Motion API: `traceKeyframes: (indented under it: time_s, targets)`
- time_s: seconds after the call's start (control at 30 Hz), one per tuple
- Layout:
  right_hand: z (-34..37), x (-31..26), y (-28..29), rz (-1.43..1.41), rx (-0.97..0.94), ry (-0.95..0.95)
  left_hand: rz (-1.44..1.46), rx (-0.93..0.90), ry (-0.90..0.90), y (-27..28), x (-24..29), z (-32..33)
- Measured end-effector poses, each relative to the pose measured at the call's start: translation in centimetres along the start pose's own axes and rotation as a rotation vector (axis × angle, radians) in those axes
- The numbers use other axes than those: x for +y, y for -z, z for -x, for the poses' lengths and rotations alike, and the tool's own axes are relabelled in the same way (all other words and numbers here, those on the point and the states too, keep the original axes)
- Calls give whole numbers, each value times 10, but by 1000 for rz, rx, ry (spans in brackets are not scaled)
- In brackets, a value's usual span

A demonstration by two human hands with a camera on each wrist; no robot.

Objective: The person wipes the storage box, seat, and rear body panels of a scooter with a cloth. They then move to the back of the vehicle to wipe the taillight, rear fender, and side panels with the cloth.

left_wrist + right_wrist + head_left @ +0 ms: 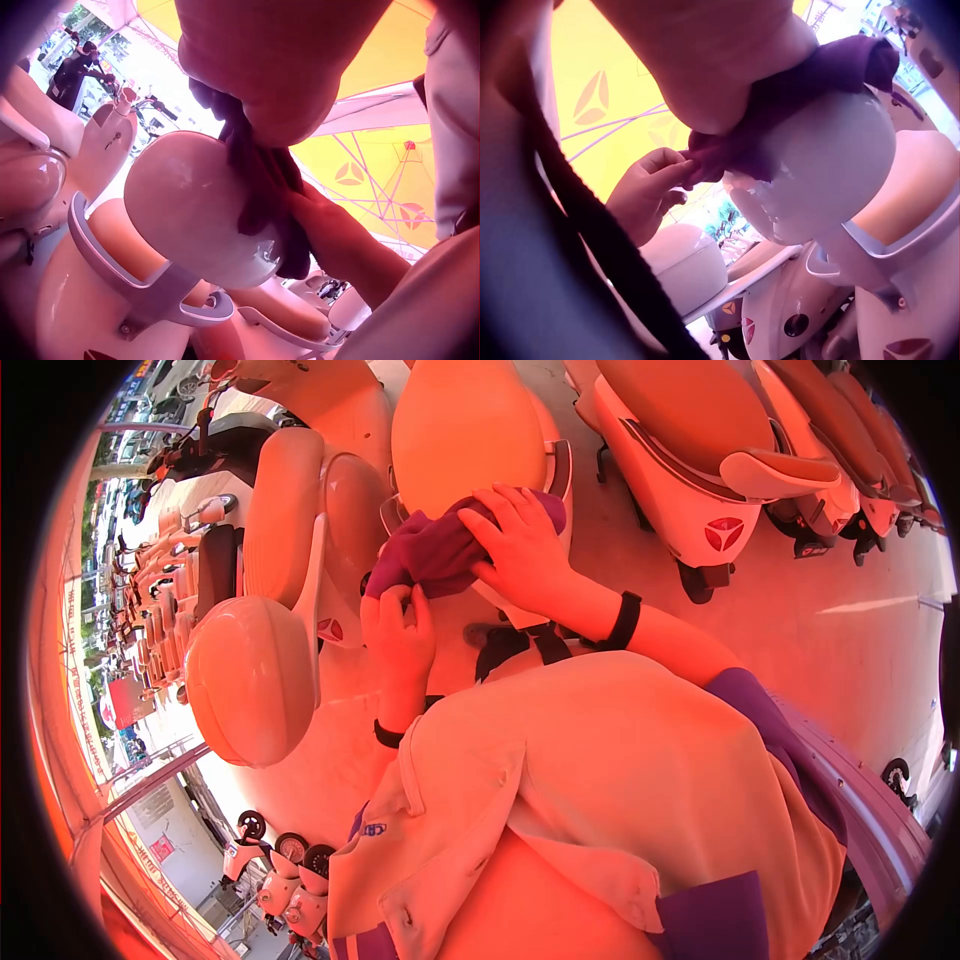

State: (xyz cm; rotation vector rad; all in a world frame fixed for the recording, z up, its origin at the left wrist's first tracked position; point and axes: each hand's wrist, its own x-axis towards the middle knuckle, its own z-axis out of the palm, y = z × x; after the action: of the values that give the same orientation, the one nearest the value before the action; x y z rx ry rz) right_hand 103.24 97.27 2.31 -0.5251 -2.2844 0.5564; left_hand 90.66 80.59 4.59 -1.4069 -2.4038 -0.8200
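A dark purple cloth (425, 555) is bunched over the rear of the middle scooter, across a rounded, glossy white tail box (176, 202). My right hand (525, 550) rests on top of the cloth with its fingers spread and fairly straight. At the cloth's near left end, my left hand (398, 635) pinches its edge between thumb and fingers. The right wrist view shows that pinch beside the box, where the cloth (817, 75) drapes over the upper surface. Ahead of the hands lies the scooter's orange-lit seat (465, 435).
On the left stands a scooter with a large rounded tail box (250, 680); on the right, another scooter (680, 490) carries a rear backrest. More scooters (165, 610) line the far left. A grab rail (142, 300) curves below the tail box. Overhead is a yellow canopy (367, 165).
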Motion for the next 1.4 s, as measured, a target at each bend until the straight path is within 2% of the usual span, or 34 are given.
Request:
traceKeyframes:
  time_s: [0.1,0.3,0.33,0.43,0.53,0.63,0.67,0.77,0.83,0.87,0.93,1.03,1.07,1.2,1.3,1.4]
  targets:
    - [-16,-9,-4,5,-124,93,-105,126,-59,5,7,-8]
    - [-20,16,-1,-135,-115,225,131,-110,-251,-28,24,-50]
    - [-15,25,5,-179,-75,211,151,-127,-301,-33,33,-54]
    - [12,53,17,-297,-151,-64,152,-154,-401,-46,62,-58]
    - [19,42,21,-261,-138,-128,96,-125,-440,-55,61,-58]
    - [3,21,12,-79,-107,3,109,-127,-346,-41,32,-55]
    - [-7,13,10,36,-122,105,82,-91,-321,-35,17,-52]
    - [-33,-15,-18,59,-158,254,157,33,-187,-33,-30,-44]
    - [-48,-26,-35,105,-298,243,229,-7,8,-30,-42,-44]
    - [-53,-26,-38,127,-369,243,270,-7,45,-33,-46,-44]
    - [-55,-20,-42,97,-341,248,345,-2,129,-38,-50,-48]
    - [-56,-20,-43,96,-346,224,293,-19,184,-38,-42,-51]
    - [-54,-20,-42,105,-354,210,254,-17,103,-35,-37,-50]
    - [-40,0,-28,10,-99,354,135,15,-201,-27,-6,-48]
    - [-19,26,-1,-36,-126,290,136,-14,-328,-28,26,-35]
    - [-2,25,9,19,-159,192,82,1,-352,-39,38,-30]
